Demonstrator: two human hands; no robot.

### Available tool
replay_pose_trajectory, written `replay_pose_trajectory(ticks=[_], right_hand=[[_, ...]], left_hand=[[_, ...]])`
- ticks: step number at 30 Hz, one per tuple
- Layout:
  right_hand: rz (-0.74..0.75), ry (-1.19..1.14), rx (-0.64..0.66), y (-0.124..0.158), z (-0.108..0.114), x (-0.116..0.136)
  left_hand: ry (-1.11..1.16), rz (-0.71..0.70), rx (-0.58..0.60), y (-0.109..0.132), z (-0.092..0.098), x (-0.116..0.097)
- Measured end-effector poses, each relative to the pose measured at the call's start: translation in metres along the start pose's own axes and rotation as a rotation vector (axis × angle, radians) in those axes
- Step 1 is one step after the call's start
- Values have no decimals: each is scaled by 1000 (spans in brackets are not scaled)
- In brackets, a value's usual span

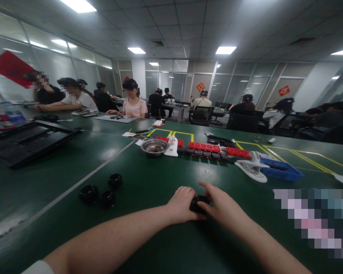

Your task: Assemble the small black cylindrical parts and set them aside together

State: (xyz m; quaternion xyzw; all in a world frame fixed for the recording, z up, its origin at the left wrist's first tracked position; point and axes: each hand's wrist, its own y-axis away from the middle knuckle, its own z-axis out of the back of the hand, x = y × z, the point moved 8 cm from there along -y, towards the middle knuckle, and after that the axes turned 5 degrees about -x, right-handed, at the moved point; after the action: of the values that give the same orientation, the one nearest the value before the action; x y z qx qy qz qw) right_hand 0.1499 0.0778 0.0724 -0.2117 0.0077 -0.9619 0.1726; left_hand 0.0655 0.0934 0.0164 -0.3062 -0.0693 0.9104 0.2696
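Between my two hands, low over the green table point(148, 243), is a black rounded part point(199, 204). My left hand point(182, 204) has its fingers closed on the part's left side, with the thumb below it. On the right side, my right hand point(217, 201) grips the same part with its thumb across the front, while the index finger points up and away. To the left lie three similar black round pieces: one point(88, 194) at the left, one point(115, 181) farther back and one point(107, 198) nearer.
Ahead stand a metal bowl point(154, 147) of small parts, a white clamp point(172, 146), a row of red blocks point(204, 147), another white clamp point(253, 167) and a blue tray point(284, 170). A large black frame point(28, 140) lies left. Several people sit beyond.
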Motion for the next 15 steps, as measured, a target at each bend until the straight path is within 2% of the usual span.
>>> replay_pose_trajectory(ticks=[4,9,12,15], right_hand=[[102,-114,92,5,-2,8],[4,17,-52,3,10,4],[-27,95,-57,2,7,4],[11,76,-18,3,3,6]], left_hand=[[20,21,-7,1,0,1],[-6,-20,-6,1,0,0],[-16,-13,1,0,0,1],[-2,2,1,0,0,1]])
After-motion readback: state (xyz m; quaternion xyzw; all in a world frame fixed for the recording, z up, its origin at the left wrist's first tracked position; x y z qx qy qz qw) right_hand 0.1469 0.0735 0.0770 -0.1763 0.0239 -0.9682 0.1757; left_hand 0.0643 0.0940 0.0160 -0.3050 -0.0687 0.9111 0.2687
